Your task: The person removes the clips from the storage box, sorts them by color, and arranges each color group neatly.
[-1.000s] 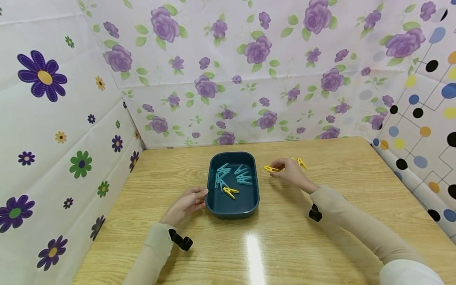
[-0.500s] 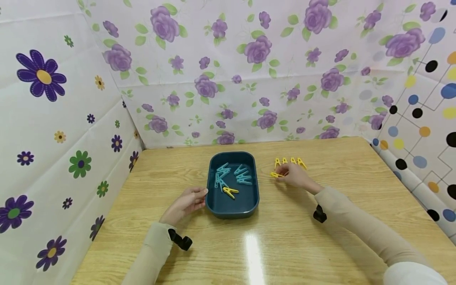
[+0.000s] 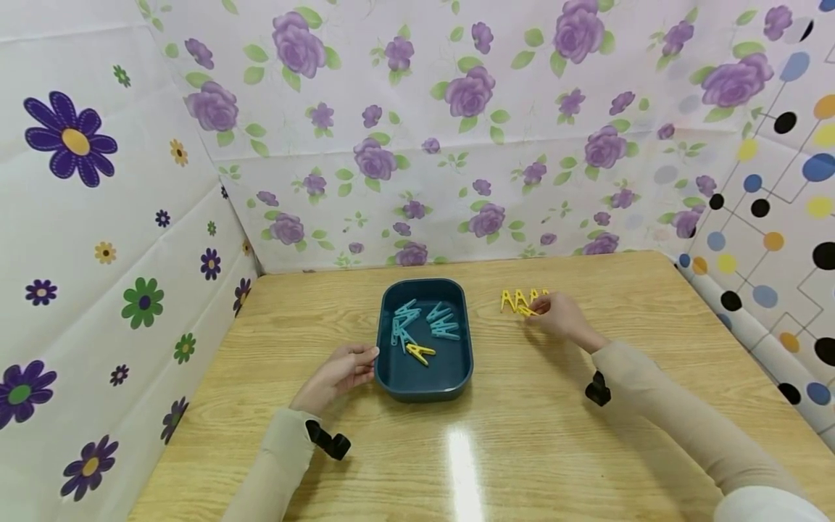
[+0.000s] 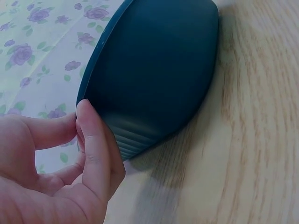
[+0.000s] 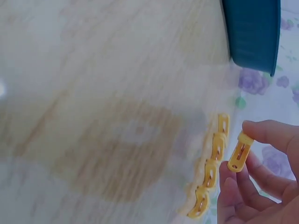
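Note:
My left hand (image 3: 335, 373) pinches the left rim of a dark blue plastic bin (image 3: 425, 395), thumb on one side and fingers on the other. In the left wrist view the bin's wall (image 4: 159, 60) fills the upper middle. Off to the bin's right, my right hand (image 3: 564, 320) pinches a yellow clothespin (image 5: 240, 153) between thumb and fingers. It is held close to a row of several yellow clothespins (image 5: 217, 147) on the table. Inside the bin lie several light blue clothespins (image 3: 445, 326) and one yellow clothespin (image 3: 420, 353).
The wooden table (image 3: 535, 449) runs back to a floral cloth (image 3: 372, 210). A flower-print cloth (image 3: 137, 239) stands on the left and a dotted cloth (image 3: 776, 268) on the right. Each wrist wears a black camera (image 3: 336, 446).
My right hand has moved to the right with the yellow clothespin, away from the bin, uncovering the left part of the yellow row. The left hand has stayed at the bin's rim.

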{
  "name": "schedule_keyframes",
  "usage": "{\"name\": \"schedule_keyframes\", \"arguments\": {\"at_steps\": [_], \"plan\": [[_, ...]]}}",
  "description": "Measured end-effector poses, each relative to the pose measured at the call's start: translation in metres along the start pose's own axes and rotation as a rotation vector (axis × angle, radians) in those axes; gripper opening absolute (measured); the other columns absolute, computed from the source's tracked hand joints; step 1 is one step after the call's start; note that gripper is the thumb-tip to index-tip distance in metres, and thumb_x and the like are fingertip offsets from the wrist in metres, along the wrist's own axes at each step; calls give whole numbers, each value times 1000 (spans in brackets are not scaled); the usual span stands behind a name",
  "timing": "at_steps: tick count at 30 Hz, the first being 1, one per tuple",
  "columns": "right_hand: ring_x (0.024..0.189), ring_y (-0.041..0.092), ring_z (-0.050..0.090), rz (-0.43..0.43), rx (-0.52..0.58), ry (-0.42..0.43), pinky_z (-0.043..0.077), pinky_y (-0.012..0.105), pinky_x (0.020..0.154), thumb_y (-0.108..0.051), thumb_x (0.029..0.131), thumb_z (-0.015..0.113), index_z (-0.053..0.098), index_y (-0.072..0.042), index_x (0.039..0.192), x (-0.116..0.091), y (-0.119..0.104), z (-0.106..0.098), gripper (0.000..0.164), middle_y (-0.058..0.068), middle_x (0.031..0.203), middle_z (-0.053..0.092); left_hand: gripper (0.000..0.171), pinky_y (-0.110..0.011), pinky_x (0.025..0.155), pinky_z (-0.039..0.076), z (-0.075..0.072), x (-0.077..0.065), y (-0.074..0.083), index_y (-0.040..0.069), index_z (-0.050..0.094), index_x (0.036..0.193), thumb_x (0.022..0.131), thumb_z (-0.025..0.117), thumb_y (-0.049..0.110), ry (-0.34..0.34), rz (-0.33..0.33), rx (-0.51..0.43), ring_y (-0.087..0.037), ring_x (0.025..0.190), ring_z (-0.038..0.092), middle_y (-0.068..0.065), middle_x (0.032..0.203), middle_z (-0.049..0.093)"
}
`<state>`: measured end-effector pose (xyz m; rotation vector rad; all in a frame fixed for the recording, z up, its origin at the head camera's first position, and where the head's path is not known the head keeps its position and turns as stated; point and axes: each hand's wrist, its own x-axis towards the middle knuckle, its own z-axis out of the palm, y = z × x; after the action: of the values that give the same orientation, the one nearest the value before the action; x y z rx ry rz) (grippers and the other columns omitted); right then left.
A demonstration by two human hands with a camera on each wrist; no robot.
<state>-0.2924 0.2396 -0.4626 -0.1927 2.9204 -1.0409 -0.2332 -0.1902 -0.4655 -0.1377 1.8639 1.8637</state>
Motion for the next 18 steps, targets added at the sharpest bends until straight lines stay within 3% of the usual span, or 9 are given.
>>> {"name": "schedule_keyframes", "arguments": {"at_steps": [13,18], "plan": [[96,35,61,93,40,44,52,42,75,-22,90,66,63,3,109,-2,10,-20,31,25,109,64,31,-19,65,52,1,0,2,-8,52,119,99,55,16,9,-10,2,-7,68,57,0,81,59],[90,34,63,124,70,78,53,37,70,-19,90,65,63,5,109,-1,17,-27,31,26,108,64,36,-20,69,52,0,0,0,-9,50,125,99,55,16,2,-7,24,-9,72,56,0,83,58]]}}
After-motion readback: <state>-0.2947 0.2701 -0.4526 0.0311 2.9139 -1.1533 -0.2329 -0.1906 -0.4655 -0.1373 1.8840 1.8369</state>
